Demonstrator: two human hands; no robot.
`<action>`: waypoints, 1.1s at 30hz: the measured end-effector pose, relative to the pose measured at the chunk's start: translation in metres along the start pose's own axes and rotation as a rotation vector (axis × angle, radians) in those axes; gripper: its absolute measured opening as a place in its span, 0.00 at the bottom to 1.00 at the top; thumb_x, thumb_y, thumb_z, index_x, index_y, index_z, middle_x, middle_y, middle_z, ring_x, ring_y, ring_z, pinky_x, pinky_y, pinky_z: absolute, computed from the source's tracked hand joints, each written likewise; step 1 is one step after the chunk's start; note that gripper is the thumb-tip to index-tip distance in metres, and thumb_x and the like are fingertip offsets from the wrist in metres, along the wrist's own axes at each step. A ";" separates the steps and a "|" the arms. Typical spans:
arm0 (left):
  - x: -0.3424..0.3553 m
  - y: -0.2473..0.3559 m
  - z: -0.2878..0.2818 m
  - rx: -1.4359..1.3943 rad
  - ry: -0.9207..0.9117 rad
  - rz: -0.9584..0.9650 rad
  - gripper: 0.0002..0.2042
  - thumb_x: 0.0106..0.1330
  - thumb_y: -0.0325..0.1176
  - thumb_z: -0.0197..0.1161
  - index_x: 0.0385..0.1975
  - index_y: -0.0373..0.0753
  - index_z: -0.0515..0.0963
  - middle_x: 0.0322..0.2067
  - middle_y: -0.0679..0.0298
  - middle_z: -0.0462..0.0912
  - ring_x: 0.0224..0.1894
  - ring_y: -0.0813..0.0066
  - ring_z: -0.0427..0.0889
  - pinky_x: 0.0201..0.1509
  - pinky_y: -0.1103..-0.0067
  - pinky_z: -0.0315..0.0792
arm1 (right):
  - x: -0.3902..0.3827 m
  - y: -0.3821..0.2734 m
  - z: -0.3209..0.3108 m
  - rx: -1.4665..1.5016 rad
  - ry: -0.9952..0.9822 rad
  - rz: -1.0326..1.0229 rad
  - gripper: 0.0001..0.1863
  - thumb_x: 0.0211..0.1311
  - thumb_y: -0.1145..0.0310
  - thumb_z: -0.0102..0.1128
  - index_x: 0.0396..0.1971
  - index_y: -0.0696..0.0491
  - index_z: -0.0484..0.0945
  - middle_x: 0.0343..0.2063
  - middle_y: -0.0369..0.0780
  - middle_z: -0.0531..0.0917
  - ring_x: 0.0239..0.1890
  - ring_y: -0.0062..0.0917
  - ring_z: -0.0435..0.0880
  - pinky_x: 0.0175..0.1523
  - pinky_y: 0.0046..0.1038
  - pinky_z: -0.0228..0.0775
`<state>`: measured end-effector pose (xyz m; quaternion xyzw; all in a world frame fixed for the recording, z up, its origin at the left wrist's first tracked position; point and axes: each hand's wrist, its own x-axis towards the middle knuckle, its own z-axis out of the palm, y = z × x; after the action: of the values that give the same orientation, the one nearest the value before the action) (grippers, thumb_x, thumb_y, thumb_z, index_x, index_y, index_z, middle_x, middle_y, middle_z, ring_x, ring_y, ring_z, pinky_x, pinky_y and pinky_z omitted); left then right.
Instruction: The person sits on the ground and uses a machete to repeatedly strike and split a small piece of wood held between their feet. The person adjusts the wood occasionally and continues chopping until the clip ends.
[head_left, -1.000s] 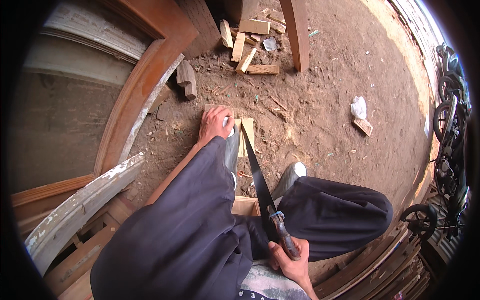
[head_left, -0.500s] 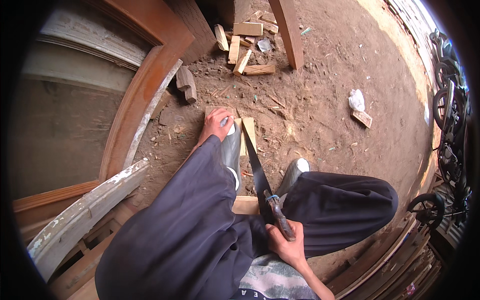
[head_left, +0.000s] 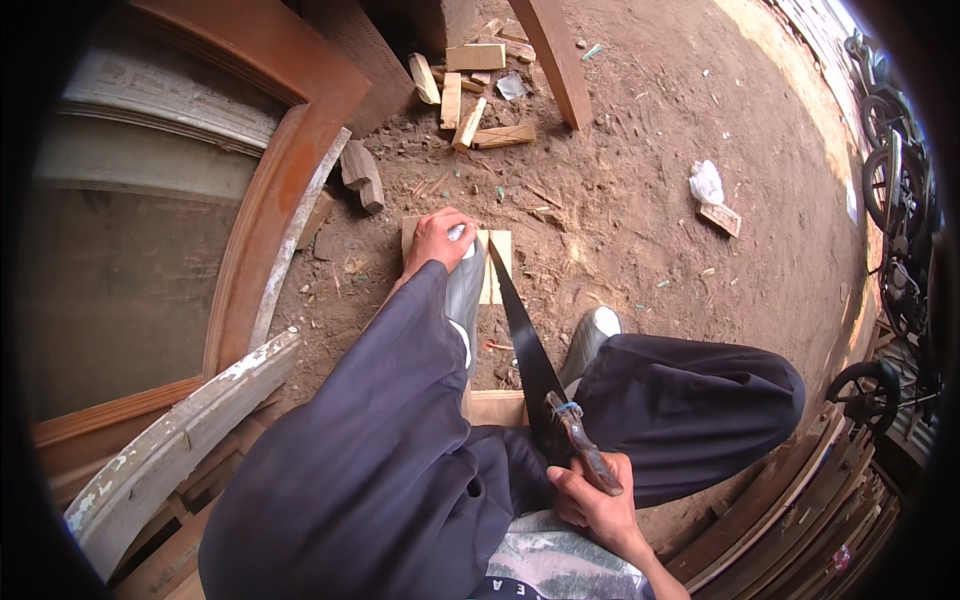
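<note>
My left hand [head_left: 441, 240] is closed over the white toe of my grey shoe [head_left: 462, 300], which stands on a pale board [head_left: 489, 288] on the dirt; what the fingertips grip is hidden. My right hand [head_left: 595, 500] is wrapped round the worn handle of a handsaw [head_left: 530, 340], with blue binding at the top of the handle. The dark blade slants away from me, its far end at the board, beside the left shoe. Both legs are in loose dark trousers, and my other shoe [head_left: 590, 345] is out to the right.
A wooden door frame [head_left: 255, 260] and weathered white piece [head_left: 180, 425] are at the left. Offcuts [head_left: 475, 57] lie ahead beside an upright post [head_left: 555, 65]. A white bag [head_left: 706, 180] lies on the dirt. Motorcycles [head_left: 895, 240] and stacked planks [head_left: 800, 510] are at the right.
The saw moved forward between the first two frames, then slightly back and rightward with my right hand. My left hand stays at the shoe toe. The view has shifted slightly.
</note>
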<state>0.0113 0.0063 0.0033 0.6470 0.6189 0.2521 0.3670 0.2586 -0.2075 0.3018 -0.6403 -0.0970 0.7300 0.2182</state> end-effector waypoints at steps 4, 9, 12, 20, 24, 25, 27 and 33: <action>0.003 -0.002 0.017 -0.044 -0.013 0.044 0.09 0.64 0.33 0.65 0.34 0.35 0.87 0.37 0.58 0.88 0.42 0.57 0.87 0.50 0.69 0.78 | 0.033 -0.002 0.004 0.112 0.101 0.026 0.20 0.69 0.72 0.64 0.19 0.50 0.65 0.10 0.30 0.66 0.10 0.13 0.63 0.14 0.23 0.53; -0.009 0.034 0.005 0.528 0.156 0.373 0.08 0.58 0.31 0.65 0.35 0.45 0.87 0.41 0.66 0.85 0.54 0.64 0.79 0.69 0.64 0.63 | 0.020 -0.012 -0.016 -0.076 0.003 -0.049 0.17 0.65 0.75 0.64 0.20 0.51 0.66 0.10 0.28 0.64 0.10 0.13 0.62 0.15 0.24 0.53; -0.002 0.037 -0.009 0.485 0.188 0.473 0.14 0.56 0.29 0.67 0.44 0.46 0.85 0.49 0.69 0.81 0.59 0.65 0.75 0.70 0.62 0.62 | 0.018 -0.012 -0.017 0.169 0.079 -0.055 0.18 0.64 0.77 0.65 0.19 0.51 0.66 0.10 0.30 0.66 0.09 0.13 0.61 0.15 0.23 0.52; 0.027 0.026 0.018 0.524 -0.388 0.214 0.29 0.63 0.45 0.68 0.63 0.41 0.77 0.66 0.55 0.75 0.69 0.54 0.70 0.74 0.62 0.64 | -0.001 0.004 -0.039 0.232 0.072 -0.091 0.17 0.65 0.77 0.64 0.19 0.52 0.66 0.12 0.30 0.67 0.11 0.12 0.62 0.16 0.23 0.49; 0.032 0.036 0.030 0.151 -0.407 0.146 0.32 0.64 0.53 0.70 0.65 0.42 0.77 0.67 0.53 0.75 0.71 0.56 0.70 0.73 0.62 0.65 | -0.023 -0.002 -0.041 0.292 0.006 -0.093 0.18 0.66 0.77 0.65 0.20 0.51 0.66 0.12 0.29 0.66 0.11 0.11 0.61 0.16 0.23 0.47; 0.037 0.035 0.025 0.095 -0.456 0.102 0.30 0.65 0.52 0.70 0.62 0.40 0.79 0.63 0.53 0.79 0.69 0.55 0.73 0.73 0.62 0.64 | -0.028 -0.006 -0.041 0.299 -0.012 -0.098 0.18 0.65 0.77 0.65 0.20 0.51 0.66 0.12 0.29 0.66 0.11 0.11 0.61 0.16 0.23 0.47; 0.047 0.056 0.008 -0.025 -0.569 0.017 0.25 0.65 0.50 0.70 0.55 0.38 0.84 0.53 0.52 0.86 0.64 0.55 0.78 0.73 0.62 0.64 | -0.035 -0.007 -0.041 0.322 -0.032 -0.101 0.18 0.65 0.78 0.65 0.21 0.51 0.66 0.12 0.28 0.66 0.11 0.11 0.61 0.17 0.23 0.47; 0.060 0.074 -0.047 0.406 -0.469 0.198 0.15 0.61 0.44 0.71 0.44 0.46 0.91 0.41 0.58 0.91 0.47 0.57 0.86 0.66 0.57 0.66 | -0.048 -0.022 -0.035 0.257 -0.137 -0.086 0.17 0.64 0.78 0.64 0.21 0.51 0.66 0.12 0.28 0.66 0.11 0.10 0.61 0.16 0.22 0.48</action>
<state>0.0261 0.0759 0.0823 0.8045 0.4893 0.0021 0.3367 0.3007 -0.2143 0.3481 -0.5511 -0.0446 0.7683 0.3226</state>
